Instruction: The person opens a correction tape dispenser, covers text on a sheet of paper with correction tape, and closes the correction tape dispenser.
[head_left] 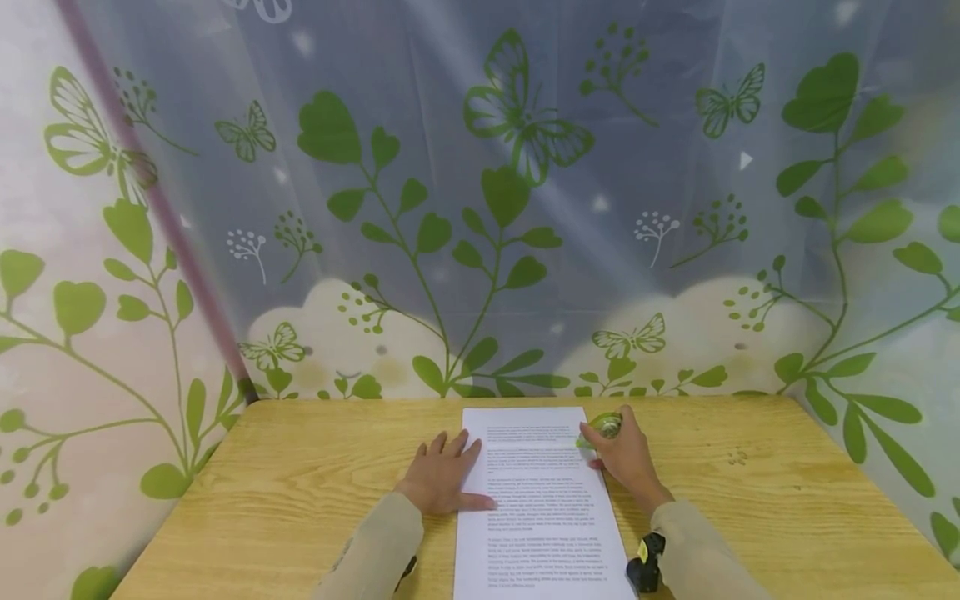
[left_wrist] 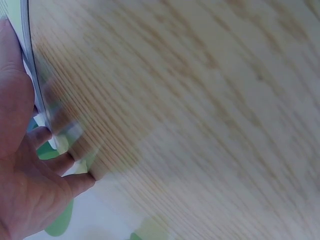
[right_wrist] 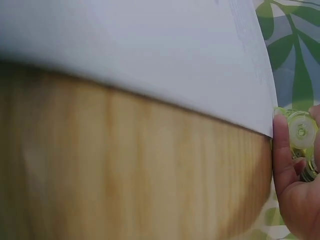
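Observation:
A sheet of printed paper (head_left: pixel 536 500) lies on the wooden table, its text upside down in the head view; in the left wrist view the edge looks like several layers. My left hand (head_left: pixel 442 479) rests spread at the left edge, thumb on the print and fingertips around the margin and table. In my right hand (head_left: pixel 626 450) is a translucent green correction tape (head_left: pixel 606 425), gripped between thumb and fingers at the upper right edge of the paper. Its round reel (right_wrist: pixel 301 131) shows through the case in the right wrist view.
The wooden table (head_left: pixel 300 483) extends on both sides of the paper. Behind its far edge hangs a curtain (head_left: pixel 420 250) printed with green leaves and butterflies. A dark strap with a yellow mark (head_left: pixel 647 562) sits at the right sleeve.

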